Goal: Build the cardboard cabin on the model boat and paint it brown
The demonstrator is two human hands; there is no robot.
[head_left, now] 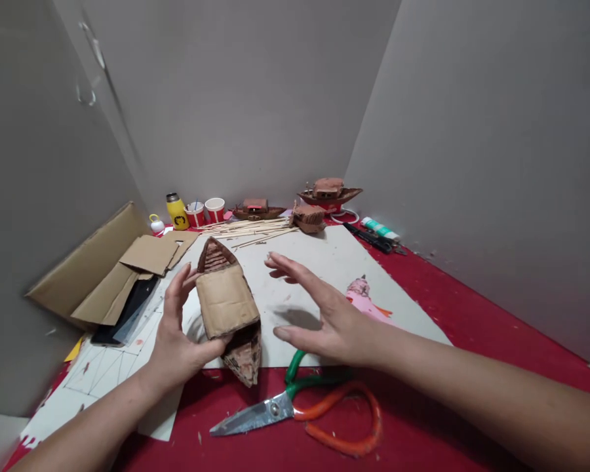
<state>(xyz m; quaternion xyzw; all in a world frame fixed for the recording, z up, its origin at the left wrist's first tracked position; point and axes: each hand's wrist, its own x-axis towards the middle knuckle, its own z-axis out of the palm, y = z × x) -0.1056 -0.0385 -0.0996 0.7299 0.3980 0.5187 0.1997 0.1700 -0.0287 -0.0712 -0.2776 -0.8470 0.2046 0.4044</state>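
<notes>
A small model boat (pixel 227 300) with a curved cardboard roof and brown ribbed ends is held a little above the table. My left hand (pixel 181 331) grips it from the left side, thumb near the roof's front edge and fingers along the far side. To the right of the boat, my right hand (pixel 324 314) hovers with its fingers spread and thumb apart, touching nothing. Below the hands lie scissors (pixel 275 410) with one green and one orange handle, their blades pointing left.
Cardboard pieces (pixel 150 254) and a dark flat device (pixel 125 314) lie left. Thin sticks (pixel 250 228), paper cups (pixel 215 210), a yellow bottle (pixel 176 213) and finished-looking model boats (pixel 329 191) stand at the back. A glue tube (pixel 380 228) and a pink bag-like item (pixel 366 305) lie right.
</notes>
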